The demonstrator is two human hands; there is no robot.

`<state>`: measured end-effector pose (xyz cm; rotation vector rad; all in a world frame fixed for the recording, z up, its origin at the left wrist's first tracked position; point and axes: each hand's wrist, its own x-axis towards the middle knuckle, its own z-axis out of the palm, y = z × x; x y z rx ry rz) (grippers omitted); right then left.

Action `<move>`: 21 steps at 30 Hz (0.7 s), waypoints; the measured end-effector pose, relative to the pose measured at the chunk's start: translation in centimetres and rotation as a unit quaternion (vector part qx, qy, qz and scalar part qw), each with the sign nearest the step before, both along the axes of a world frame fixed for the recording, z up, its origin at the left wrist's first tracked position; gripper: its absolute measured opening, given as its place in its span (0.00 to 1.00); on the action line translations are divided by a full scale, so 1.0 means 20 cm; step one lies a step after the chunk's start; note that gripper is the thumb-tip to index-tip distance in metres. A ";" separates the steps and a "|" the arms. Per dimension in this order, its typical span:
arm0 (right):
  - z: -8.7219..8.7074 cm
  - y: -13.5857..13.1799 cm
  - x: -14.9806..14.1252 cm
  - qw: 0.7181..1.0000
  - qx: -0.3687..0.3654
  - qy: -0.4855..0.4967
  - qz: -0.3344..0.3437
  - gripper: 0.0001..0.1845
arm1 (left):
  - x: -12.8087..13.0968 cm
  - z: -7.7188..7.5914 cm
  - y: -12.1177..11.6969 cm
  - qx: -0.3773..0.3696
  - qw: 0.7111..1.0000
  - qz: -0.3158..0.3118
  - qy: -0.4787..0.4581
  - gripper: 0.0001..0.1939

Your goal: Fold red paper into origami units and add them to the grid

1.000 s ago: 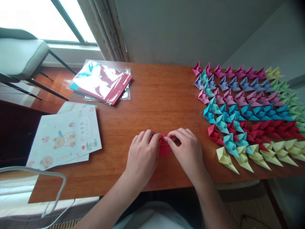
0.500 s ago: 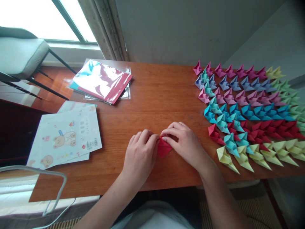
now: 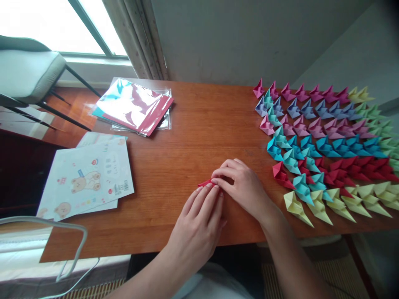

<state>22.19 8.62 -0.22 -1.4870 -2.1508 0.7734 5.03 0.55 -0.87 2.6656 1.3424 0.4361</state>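
Note:
A small piece of folded red origami paper [image 3: 205, 182] lies on the table just in front of me, mostly covered by my fingers. My left hand [image 3: 199, 220] reaches over its near side, fingers stretched close together with their tips pressing the paper down. Thumb and forefinger of my right hand [image 3: 241, 187] pinch the paper at its right end. Only a thin strip shows beyond the left fingertips; the rest is hidden.
Rows of folded paper pieces in several colours [image 3: 324, 147] fill the table's right side. Plastic-wrapped coloured paper [image 3: 134, 106] lies at the back left, with bear-printed packets [image 3: 90, 178] nearer. A white cable [image 3: 82, 241] loops by the left edge, and a chair [image 3: 28, 77] stands beyond.
My left hand has moved right and turned so its fingers lie over the red paper, covering the triangle that was showing. My right hand has barely moved, keeping its pinch.

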 end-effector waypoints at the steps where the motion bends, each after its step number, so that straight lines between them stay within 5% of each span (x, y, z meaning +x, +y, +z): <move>1: 0.00 0.00 0.00 1.000 0.004 0.000 0.003 0.04 | 0.00 0.00 -0.01 -0.004 1.000 -0.003 0.010 0.25; 8: -0.03 -0.02 0.01 0.999 0.045 -0.003 0.012 0.04 | -0.02 0.01 -0.04 -0.027 0.998 0.003 0.050 0.36; 21: -0.05 -0.01 0.01 0.998 0.063 -0.022 0.015 0.05 | -0.03 0.01 -0.05 -0.030 0.998 0.006 0.051 0.37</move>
